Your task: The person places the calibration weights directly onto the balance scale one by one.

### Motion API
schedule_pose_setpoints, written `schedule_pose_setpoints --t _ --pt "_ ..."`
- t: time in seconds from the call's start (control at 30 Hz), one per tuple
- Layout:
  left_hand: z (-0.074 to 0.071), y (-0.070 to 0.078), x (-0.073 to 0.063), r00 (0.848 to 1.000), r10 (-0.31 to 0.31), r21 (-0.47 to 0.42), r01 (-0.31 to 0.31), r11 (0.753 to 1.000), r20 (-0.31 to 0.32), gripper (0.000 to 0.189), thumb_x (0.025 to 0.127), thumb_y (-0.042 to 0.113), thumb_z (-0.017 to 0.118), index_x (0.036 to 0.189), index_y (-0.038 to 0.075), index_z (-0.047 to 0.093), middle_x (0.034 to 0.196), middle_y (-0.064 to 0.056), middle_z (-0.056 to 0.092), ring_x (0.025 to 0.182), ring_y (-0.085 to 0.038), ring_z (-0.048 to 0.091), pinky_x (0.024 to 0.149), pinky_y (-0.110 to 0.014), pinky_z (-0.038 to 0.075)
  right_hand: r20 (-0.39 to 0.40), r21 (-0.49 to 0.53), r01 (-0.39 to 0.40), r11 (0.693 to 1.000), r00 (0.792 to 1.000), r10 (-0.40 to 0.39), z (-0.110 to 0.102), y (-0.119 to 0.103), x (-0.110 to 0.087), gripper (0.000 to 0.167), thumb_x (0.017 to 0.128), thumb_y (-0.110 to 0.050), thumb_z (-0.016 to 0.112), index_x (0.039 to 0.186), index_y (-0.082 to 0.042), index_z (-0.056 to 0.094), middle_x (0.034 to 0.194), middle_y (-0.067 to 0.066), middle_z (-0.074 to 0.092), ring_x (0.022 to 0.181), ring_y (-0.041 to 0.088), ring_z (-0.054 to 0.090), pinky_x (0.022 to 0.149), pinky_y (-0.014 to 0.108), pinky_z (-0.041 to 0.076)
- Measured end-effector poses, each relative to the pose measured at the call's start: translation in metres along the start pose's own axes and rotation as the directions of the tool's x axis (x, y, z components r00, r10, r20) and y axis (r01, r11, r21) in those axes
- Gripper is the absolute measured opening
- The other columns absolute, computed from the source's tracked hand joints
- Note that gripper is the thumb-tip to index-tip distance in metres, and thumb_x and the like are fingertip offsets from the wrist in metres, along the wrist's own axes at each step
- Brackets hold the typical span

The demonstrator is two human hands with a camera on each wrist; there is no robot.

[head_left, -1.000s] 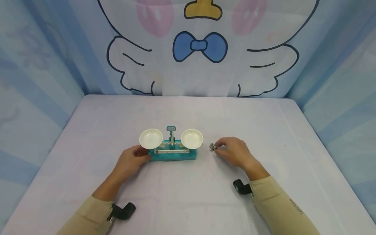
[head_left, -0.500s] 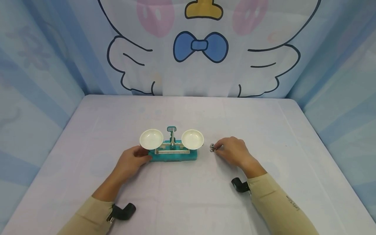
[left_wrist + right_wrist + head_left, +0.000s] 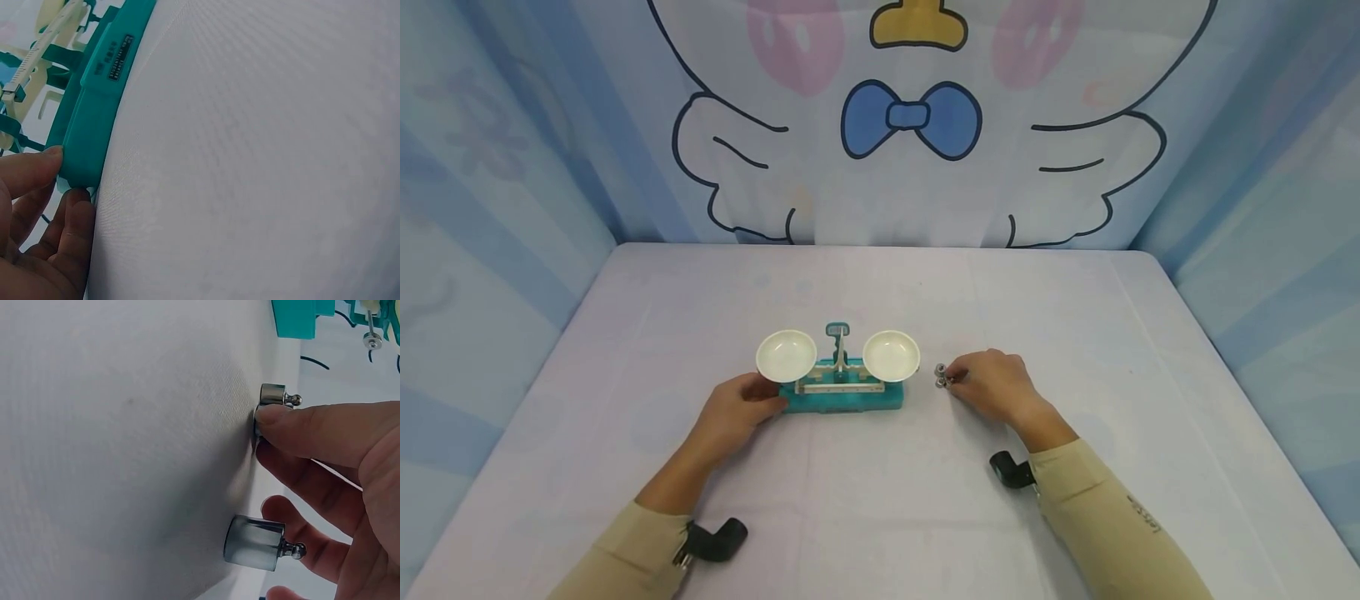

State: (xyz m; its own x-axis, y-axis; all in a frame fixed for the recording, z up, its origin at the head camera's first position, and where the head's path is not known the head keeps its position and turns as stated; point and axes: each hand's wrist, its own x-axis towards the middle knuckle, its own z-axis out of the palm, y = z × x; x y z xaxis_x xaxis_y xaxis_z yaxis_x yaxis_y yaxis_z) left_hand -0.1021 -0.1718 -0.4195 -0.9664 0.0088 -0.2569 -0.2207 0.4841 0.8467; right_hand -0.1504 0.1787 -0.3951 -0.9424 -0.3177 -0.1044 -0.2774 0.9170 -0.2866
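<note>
A teal balance scale (image 3: 842,402) stands mid-table, with a cream left pan (image 3: 786,357) and a cream right pan (image 3: 891,357); nothing lies in either. My left hand (image 3: 736,417) grips the left end of its base, thumb (image 3: 37,169) on top and fingers curled at the end. To the right of the scale, my right hand (image 3: 996,387) pinches a small metal weight, mostly hidden behind the thumb (image 3: 306,428). Another small knobbed weight (image 3: 272,394) stands just beyond the thumb tip. A larger cylindrical weight (image 3: 253,542) stands by the other fingers.
A white cloth (image 3: 880,517) covers the table. Blue patterned curtains (image 3: 490,250) enclose it at the sides, and a cartoon-printed cloth (image 3: 910,192) hangs at the back. Black wrist cameras (image 3: 718,540) jut inward from both sleeves.
My right forearm has shifted slightly left, and the right fingers have closed in a little at the small weights. The left hand and the scale stay in place.
</note>
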Motion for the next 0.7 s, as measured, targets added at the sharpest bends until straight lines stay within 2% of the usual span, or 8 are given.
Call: schedule_pose_setpoints --t 0.13,0.47,0.7 --pt "0.001 0.0 0.0 1.0 -0.005 0.007 0.005 1.0 -0.004 0.044 0.094 0.013 0.067 0.132 -0.006 0.058 0.131 -0.024 0.06 0.124 -0.038 0.053 0.104 -0.052 0.044 -0.004 0.016 -0.003 1.0 1.0 0.003 0.002 0.001 0.0 0.018 0.091 -0.017 0.071 0.106 -0.011 0.077 0.101 0.001 0.074 0.104 0.028 0.066 0.089 0.051 0.048" --pt "0.0 0.001 0.0 1.0 0.005 -0.003 -0.005 1.0 -0.002 0.044 0.094 0.012 0.066 0.133 -0.006 0.057 0.131 -0.024 0.059 0.124 -0.039 0.053 0.103 -0.052 0.044 -0.016 0.166 -0.038 0.985 0.999 0.041 -0.014 -0.004 -0.008 0.021 0.092 -0.012 0.065 0.112 -0.009 0.07 0.108 0.009 0.07 0.104 0.031 0.063 0.088 0.049 0.051" --pt "0.0 0.0 0.0 1.0 0.006 0.007 -0.006 1.0 -0.004 0.044 0.094 0.012 0.067 0.133 -0.007 0.057 0.131 -0.025 0.06 0.123 -0.039 0.054 0.103 -0.052 0.044 -0.091 0.251 0.022 0.968 0.996 0.001 -0.02 -0.01 -0.013 0.024 0.092 -0.011 0.065 0.115 -0.008 0.068 0.107 0.004 0.069 0.099 0.025 0.061 0.08 0.042 0.052"
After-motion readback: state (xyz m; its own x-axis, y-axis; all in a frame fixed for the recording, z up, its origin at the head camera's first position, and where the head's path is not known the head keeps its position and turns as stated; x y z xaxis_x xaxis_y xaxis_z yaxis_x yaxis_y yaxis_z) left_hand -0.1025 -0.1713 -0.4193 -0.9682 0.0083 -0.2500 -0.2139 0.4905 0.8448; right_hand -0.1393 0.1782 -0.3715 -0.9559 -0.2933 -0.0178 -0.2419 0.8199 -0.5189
